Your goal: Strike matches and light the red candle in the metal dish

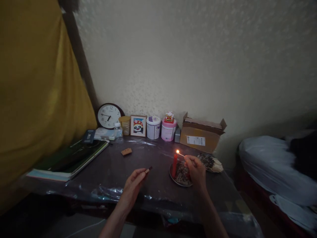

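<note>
A red candle [174,167] stands upright on a small round dish [183,185] strewn with dark bits. My right hand [195,170] pinches a thin match [181,154], its tip at the candle's top, where a small flame [177,151] glows. Whether the flame is on the match, the wick or both, I cannot tell. Another bit of red shows beside my right fingers, mostly hidden. To the left, above the table, my left hand [133,185] is closed on what looks like a small matchbox [149,169], with its dark end sticking out past the fingertips.
Dark plastic covers the table [111,172]. A small brown piece [126,151] lies on it; a bundle of sticks [210,163] is behind the dish. Along the wall stand a clock [109,115], picture frame [138,125], tubs [153,128] and cardboard box [200,134]. A yellow curtain [42,82] hangs left.
</note>
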Action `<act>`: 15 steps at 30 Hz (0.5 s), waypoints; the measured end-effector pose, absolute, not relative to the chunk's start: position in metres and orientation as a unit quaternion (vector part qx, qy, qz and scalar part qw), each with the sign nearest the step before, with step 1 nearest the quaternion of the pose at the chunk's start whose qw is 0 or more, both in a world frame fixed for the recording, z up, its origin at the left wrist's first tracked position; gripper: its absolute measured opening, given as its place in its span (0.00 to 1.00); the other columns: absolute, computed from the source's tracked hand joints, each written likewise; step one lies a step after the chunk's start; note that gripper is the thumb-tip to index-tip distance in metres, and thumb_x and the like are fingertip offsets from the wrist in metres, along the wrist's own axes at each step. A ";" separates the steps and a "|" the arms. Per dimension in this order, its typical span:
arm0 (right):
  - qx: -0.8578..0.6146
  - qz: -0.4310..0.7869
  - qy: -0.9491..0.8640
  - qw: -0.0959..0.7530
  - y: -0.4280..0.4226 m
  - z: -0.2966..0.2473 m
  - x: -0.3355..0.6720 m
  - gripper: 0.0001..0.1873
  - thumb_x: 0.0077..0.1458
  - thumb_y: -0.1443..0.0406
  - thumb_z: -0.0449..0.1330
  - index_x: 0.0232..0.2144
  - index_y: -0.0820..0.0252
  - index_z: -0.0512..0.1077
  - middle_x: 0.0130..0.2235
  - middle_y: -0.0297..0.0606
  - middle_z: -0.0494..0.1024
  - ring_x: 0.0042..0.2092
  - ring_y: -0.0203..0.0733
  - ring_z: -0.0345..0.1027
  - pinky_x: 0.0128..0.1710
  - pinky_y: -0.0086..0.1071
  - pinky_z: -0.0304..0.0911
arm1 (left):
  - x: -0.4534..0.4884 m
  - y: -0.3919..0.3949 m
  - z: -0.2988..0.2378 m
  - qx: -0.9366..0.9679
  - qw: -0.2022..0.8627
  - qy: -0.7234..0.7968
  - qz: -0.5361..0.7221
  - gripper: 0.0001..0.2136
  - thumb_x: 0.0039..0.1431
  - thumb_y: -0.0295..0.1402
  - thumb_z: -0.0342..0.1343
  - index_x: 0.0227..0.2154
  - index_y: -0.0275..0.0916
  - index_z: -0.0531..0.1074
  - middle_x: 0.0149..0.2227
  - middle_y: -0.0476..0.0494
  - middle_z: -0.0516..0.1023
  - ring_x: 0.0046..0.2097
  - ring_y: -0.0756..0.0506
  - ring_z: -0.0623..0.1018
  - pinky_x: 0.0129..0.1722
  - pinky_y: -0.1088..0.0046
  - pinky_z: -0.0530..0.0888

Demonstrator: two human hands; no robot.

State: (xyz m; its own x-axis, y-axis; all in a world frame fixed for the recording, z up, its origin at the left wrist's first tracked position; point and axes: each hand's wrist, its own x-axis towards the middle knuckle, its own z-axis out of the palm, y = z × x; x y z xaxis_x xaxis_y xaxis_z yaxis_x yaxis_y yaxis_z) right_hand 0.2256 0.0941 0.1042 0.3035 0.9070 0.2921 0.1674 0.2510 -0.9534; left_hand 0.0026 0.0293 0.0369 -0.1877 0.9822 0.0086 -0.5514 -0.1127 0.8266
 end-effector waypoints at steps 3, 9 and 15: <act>-0.537 0.304 -0.506 0.603 0.094 0.103 0.225 0.14 0.42 0.56 0.60 0.26 0.61 0.74 0.25 0.36 0.76 0.28 0.40 0.69 0.26 0.30 0.62 | 0.002 0.029 0.037 0.302 0.563 0.357 0.681 0.10 0.48 0.35 0.61 0.34 0.38 0.76 0.37 0.43 0.78 0.43 0.47 0.74 0.47 0.72 0.65; -0.537 0.286 -0.513 0.606 0.095 0.100 0.224 0.14 0.42 0.55 0.59 0.26 0.61 0.74 0.24 0.36 0.76 0.27 0.41 0.70 0.25 0.30 0.62 | 0.002 0.028 0.038 0.297 0.570 0.353 0.680 0.10 0.47 0.35 0.61 0.33 0.38 0.75 0.37 0.44 0.79 0.43 0.47 0.74 0.47 0.73 0.65; -0.540 0.295 -0.517 0.595 0.095 0.098 0.224 0.14 0.44 0.54 0.58 0.27 0.59 0.74 0.25 0.36 0.77 0.27 0.43 0.70 0.23 0.30 0.62 | 0.004 0.024 0.045 0.301 0.563 0.369 0.675 0.10 0.47 0.36 0.61 0.33 0.38 0.75 0.38 0.43 0.79 0.44 0.46 0.74 0.48 0.72 0.65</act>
